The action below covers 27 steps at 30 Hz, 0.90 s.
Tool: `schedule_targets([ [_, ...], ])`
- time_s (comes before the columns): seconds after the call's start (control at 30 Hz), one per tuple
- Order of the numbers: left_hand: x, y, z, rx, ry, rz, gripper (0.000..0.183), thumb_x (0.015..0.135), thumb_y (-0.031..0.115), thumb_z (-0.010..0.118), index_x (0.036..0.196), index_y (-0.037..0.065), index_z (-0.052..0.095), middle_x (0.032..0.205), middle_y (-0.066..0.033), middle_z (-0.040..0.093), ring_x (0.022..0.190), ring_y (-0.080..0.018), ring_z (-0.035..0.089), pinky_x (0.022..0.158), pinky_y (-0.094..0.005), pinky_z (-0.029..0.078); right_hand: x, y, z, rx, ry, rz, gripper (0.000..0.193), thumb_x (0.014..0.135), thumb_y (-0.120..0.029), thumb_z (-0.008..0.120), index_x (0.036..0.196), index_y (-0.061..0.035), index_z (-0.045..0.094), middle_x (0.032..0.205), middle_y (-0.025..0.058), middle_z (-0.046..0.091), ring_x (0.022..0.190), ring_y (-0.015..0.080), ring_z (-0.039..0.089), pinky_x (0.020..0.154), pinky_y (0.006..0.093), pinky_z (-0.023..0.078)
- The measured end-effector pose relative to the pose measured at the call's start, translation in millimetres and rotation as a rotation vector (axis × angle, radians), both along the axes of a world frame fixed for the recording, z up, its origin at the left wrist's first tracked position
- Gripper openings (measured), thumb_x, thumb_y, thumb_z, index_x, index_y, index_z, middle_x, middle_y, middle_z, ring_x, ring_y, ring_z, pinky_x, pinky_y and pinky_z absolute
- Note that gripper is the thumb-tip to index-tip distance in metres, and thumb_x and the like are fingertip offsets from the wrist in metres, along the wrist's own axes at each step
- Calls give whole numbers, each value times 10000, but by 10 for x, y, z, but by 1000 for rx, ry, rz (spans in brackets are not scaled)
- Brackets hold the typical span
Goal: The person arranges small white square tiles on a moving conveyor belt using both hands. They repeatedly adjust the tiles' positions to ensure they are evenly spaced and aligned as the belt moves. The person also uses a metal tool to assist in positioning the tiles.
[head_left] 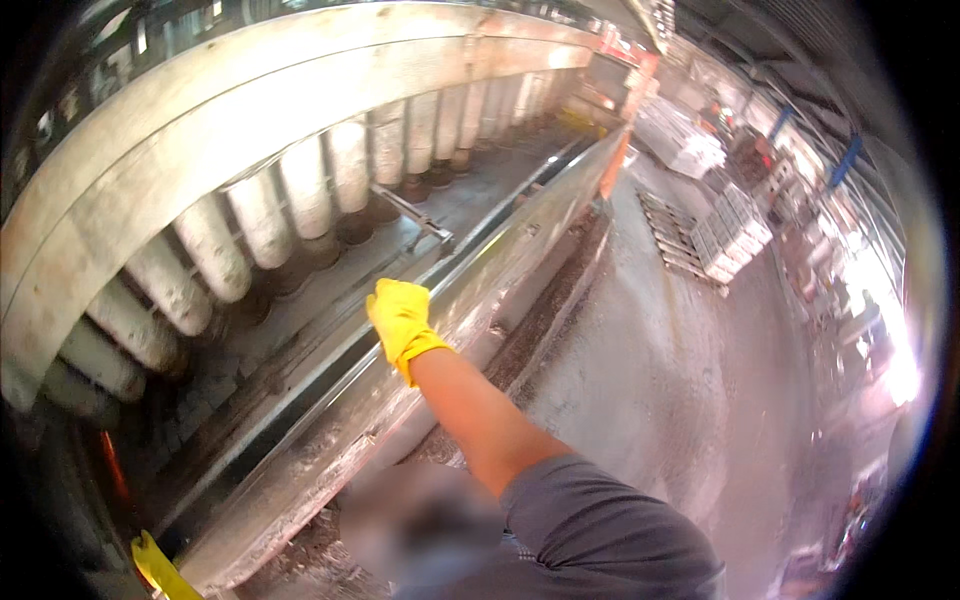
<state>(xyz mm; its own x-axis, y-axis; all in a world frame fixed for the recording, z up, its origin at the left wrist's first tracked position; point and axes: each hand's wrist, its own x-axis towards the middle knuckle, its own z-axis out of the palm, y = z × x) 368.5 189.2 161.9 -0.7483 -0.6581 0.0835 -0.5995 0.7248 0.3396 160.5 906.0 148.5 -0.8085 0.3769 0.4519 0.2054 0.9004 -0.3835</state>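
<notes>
"Which hand is nearer that metal bracket [412, 212]?"

"The right hand [405, 318], clearly. The bracket lies just beyond it, a little toward the far end of the long metal rim [520, 250], with a gap between. The left hand [160, 568] is well apart, down by the near end of the rim."

"And which way does the bracket point?"

"Its long arm slants from the row of pale columns [305, 185] toward the rim, so it sits crosswise. The rim runs lengthwise away from us, off to the right, and the right forearm reaches across it from the open-floor side."

"Are the fingers holding anything?"

"The right ones are curled in close, inside a yellow glove. Whether something is in that curl, or whether they touch the rim, I can't tell. The left glove shows only in part, so I can't tell about those at all."

"Anything else about?"

"An orange glow [115, 465] near the left hand, and away to the right, a pallet [672, 235] beside a stack of pale blocks [735, 235]."
</notes>
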Motion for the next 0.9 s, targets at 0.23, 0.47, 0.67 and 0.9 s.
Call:
schedule_targets([
  [0.23,295,608,384,-774,-523,-175,433,1053,104,549,1464,193,652,1236,-168,761,1049,-257,776,835,-362,640,-76,-67,15,-44,-19,-3,225,870,-331,687,835,-115,738,849,170,757,855,417,731,760,557,538],
  [0.47,221,-57,29,-572,-441,-71,460,1036,312,619,1469,161,655,1360,-156,730,1235,-242,714,1014,-394,585,-113,-60,74,1,41,-50,212,838,-349,744,788,-144,760,835,130,771,827,384,748,719,521,550],
  [0.67,283,-183,20,-729,-295,-103,379,1024,333,661,1298,89,756,1227,-175,776,1111,-280,754,930,-413,598,-153,-7,215,-3,-5,-41,219,876,-337,708,801,-138,759,820,150,760,810,400,741,708,519,553],
  [0.9,-129,-63,289,33,69,62,613,983,452,698,1346,-42,677,1336,-258,713,1215,-374,687,1057,-436,505,-149,-161,580,59,-232,31,240,917,-273,664,847,-123,837,860,165,796,831,347,792,670,462,580],
])
